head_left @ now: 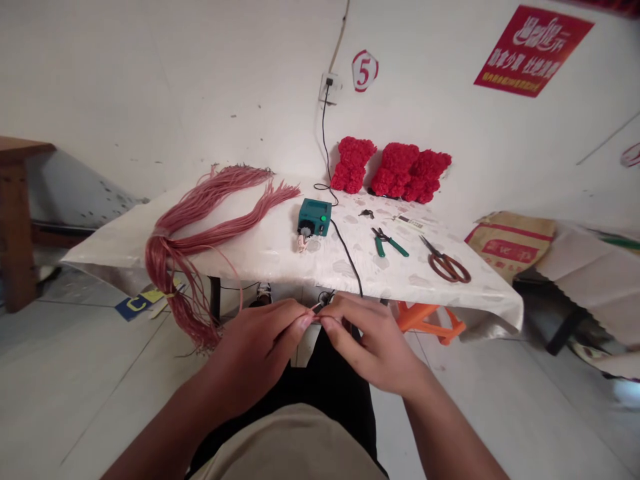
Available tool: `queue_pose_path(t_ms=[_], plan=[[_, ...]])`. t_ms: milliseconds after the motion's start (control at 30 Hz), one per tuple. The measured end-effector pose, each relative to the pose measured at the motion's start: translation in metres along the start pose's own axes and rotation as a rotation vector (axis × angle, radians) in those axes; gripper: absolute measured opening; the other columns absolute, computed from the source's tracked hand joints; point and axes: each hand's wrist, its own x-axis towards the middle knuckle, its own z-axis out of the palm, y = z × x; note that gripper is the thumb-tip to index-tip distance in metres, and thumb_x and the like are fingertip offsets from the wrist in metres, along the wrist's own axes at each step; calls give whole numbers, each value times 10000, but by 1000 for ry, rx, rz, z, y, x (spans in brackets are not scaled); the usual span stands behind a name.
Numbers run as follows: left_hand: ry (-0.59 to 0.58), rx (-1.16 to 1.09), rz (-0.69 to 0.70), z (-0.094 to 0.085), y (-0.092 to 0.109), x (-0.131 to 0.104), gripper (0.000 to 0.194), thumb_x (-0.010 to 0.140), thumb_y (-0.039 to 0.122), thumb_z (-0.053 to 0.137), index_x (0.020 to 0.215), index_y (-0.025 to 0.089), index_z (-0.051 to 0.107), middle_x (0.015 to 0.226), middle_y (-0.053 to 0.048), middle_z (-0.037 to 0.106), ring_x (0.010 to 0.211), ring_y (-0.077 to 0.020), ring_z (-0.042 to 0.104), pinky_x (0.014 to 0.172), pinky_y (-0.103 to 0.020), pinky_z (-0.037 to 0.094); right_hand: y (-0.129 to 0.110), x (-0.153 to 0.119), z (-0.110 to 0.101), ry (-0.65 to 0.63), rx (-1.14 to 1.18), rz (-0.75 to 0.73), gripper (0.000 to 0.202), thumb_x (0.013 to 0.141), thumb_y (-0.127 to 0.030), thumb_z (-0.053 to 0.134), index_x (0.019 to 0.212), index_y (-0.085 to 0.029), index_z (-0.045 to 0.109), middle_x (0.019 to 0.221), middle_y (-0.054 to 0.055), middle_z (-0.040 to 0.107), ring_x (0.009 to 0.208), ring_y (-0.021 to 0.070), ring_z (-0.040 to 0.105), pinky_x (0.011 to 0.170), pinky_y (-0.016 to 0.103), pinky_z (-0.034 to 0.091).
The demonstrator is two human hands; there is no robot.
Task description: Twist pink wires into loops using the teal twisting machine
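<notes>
Both hands meet just off the table's front edge. My left hand [265,337] is closed, thumb and forefinger pinching a thin pink wire [316,318]. My right hand [373,340] is closed on the same wire, its fingertips a small gap from the left ones. On the left of the table lies a large bundle of pink wires [210,200], tied in the middle and hanging over the edge. Beyond the hands stands a small teal machine [315,217] with a lit green button and a round part at its front.
Green-handled pliers [389,242] and brown-handled scissors [445,260] lie on the right of the white-covered table [345,270]. Red rosette-covered figures [400,170] stand against the wall. A black cable [347,250] runs over the front edge. An orange stool [430,323] is underneath.
</notes>
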Motion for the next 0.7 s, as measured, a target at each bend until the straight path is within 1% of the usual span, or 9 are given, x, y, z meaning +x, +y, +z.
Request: queue_pose_path(t_ms=[67,133,267,333,433,567,700], plan=[[-30,25,8,-3,3,0,326,1054,294,368,923,189,648,832,-10,704,752,-165,659,702,-299,465,-2,0,-2,-3,-27,-9,147,991,-194,539,896,-171,649,750,-4,570,656,108,518,599,242,399],[-36,28,30,-5,7,-1,317,1056,287,354,953,198,641,882,-17,710,798,-174,668,732,-307,470,-5,1,-5,-2,-58,-18,153,995,-194,534,909,-173,659,750,-6,571,645,105,513,590,240,392],[-5,43,62,-7,9,-1,302,1056,273,351,990,210,639,933,-14,718,854,-178,677,770,-310,469,-10,3,-8,5,-76,-50,156,1002,-194,529,971,-177,681,773,3,590,663,110,530,600,242,409],[26,63,61,-7,9,0,289,1053,274,367,975,210,637,907,-1,716,830,-170,674,757,-305,458,-12,2,-10,11,-76,-66,156,995,-185,534,1004,-177,689,766,1,584,657,109,528,594,240,413],[55,100,57,-7,11,2,291,1045,269,379,904,202,624,808,20,694,741,-154,655,685,-289,431,-15,1,-15,32,-83,-71,156,965,-165,558,1045,-173,691,721,-19,552,629,104,519,583,238,419],[54,142,90,-9,16,1,291,1033,259,387,830,200,588,722,33,657,662,-145,627,616,-279,392,-18,1,-20,11,-109,-80,160,936,-170,589,1064,-169,683,722,-26,541,627,101,513,585,238,427],[37,168,97,-8,17,0,294,1033,258,378,819,203,573,709,34,652,637,-141,617,595,-274,378,-22,3,-18,-12,-171,-102,154,948,-161,552,1023,-180,686,717,-27,540,626,100,512,581,237,408]])
